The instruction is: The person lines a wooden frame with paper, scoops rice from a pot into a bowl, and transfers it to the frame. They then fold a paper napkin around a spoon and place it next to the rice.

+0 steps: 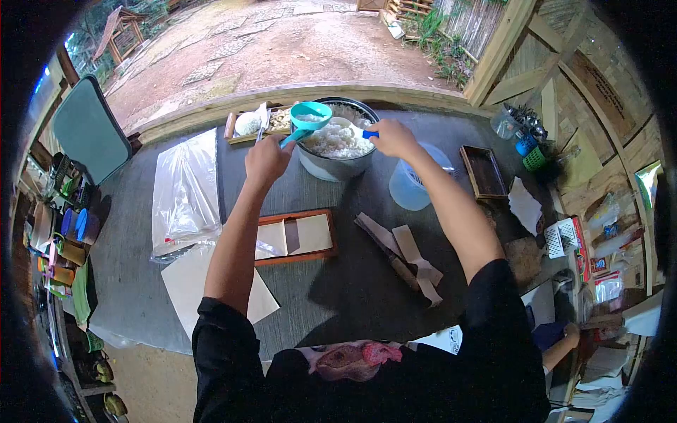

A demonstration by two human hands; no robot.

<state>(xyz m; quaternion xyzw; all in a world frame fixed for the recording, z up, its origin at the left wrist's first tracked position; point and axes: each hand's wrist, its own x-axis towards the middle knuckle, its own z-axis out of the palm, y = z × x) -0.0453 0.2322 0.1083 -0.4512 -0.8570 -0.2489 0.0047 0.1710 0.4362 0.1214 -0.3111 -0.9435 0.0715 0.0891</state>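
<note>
Dark grey bench, planked top.
- Far centre: metal bowl of rice.
- Just left of it at the far edge: long wooden tray.
- Left: clear plastic bag, lying flat.
- Near centre: shallow wooden tray lined with paper.
- Near-left edge: loose paper sheet.
- Right of centre: folded paper strips.
- Right of the bowl: translucent jug, then small dark tray, then white paper scrap.
- Far right: utensil holder.

White rice fills the grey pot, with a teal scoop above it and a blue-handled spoon at its right rim. Right of the pot stands a pale blue jug; nearer the person than the pot lies a reddish-brown tray bearing 2 cream papers, all on a dark grey table
</note>
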